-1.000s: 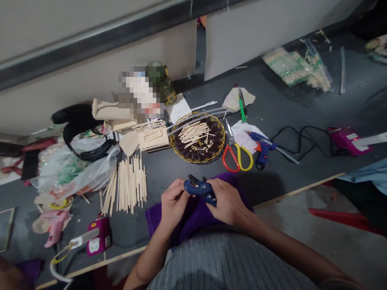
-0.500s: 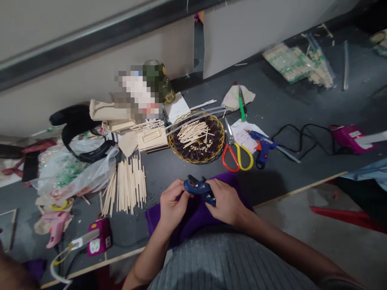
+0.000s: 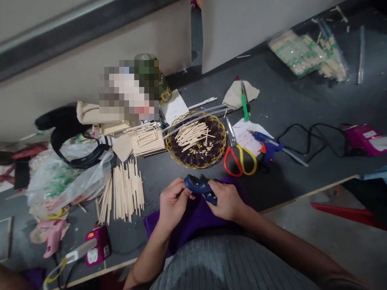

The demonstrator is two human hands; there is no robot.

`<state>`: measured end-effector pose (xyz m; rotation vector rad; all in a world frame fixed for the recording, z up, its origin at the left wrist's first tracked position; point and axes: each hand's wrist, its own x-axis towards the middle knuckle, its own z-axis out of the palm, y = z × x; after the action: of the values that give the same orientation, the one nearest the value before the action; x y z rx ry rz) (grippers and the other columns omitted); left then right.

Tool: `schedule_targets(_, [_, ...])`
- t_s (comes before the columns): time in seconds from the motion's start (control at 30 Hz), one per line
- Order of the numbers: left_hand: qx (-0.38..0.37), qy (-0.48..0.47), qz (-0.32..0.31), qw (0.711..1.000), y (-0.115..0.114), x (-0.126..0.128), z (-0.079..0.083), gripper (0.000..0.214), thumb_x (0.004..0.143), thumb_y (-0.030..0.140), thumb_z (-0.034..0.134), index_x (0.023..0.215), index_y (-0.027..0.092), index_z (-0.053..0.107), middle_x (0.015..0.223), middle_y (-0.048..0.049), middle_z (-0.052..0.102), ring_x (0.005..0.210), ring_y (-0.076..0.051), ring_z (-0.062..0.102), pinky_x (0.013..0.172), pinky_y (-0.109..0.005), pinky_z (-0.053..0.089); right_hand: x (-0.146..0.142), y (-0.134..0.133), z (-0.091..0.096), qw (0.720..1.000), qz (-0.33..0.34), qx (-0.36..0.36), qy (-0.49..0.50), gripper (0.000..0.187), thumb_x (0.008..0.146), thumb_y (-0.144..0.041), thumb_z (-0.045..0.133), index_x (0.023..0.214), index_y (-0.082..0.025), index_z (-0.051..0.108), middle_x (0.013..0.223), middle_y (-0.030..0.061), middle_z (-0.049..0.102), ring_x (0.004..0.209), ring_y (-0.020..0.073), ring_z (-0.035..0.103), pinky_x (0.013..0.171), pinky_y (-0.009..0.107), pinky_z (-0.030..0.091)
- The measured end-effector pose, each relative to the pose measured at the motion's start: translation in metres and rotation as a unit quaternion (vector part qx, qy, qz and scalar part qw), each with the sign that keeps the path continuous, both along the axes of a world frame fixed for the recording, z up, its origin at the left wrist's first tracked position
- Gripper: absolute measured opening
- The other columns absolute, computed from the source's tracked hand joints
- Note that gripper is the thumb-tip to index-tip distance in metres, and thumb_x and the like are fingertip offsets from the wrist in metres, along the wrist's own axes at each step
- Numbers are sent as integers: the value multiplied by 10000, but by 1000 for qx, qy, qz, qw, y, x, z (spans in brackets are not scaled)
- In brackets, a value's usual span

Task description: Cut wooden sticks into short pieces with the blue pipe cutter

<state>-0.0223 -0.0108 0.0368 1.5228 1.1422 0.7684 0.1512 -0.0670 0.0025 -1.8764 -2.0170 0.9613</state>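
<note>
Though open earlier, tool (image 3: 198, 186) (blue) narrower

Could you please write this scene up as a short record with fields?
Right hand: gripping a dark blue hand tool
Left hand: fingers at the tool's other end; anything pinched is unclear
Beneath hands: purple cloth
Beyond hands: woven basket with short sticks
Right of basket: scissors, blue glue gun
Left of hands: longer sticks, laid roughly side by side
</note>
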Motion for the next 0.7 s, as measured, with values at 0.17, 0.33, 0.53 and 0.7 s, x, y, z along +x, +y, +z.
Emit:
schedule_targets(0.17, [-36, -6, 6, 999, 13, 2, -6, 265, 869, 250, 612, 620, 168, 651, 614, -6, 565, 575, -119, 541, 560, -223, 423, 2, 11, -7, 1000, 4, -7, 15, 128, 769, -285, 590, 849, -201, 537, 760, 46, 705, 682, 211, 662, 591, 273, 365])
schedule_targets(0.33, [-81, -26, 10, 996, 26, 9, -13, 239, 854, 265, 629, 638, 166, 655, 625, -4, 566, 562, -114, 553, 546, -215, 448, 4, 19, -13, 999, -9, -22, 24, 111, 776, -276, 594, 830, -197, 537, 727, 50, 705, 659, 215, 672, 581, 268, 372])
schedule_targets(0.53, [-122, -52, 28, 991, 31, 12, -19, 215, 823, 295, 665, 656, 158, 664, 646, 2, 560, 538, -113, 575, 526, -217, 478, 4, 20, -15, 998, -33, -25, 39, 99, 766, -258, 596, 820, -199, 537, 730, 50, 704, 677, 216, 679, 592, 258, 398])
schedule_targets(0.7, [-113, -43, 34, 992, 30, 13, -21, 209, 818, 293, 667, 655, 162, 668, 629, 7, 556, 541, -115, 583, 543, -219, 483, 2, 21, -15, 999, -37, -14, 24, 79, 766, -234, 592, 824, -190, 562, 739, 61, 717, 670, 218, 687, 593, 261, 405])
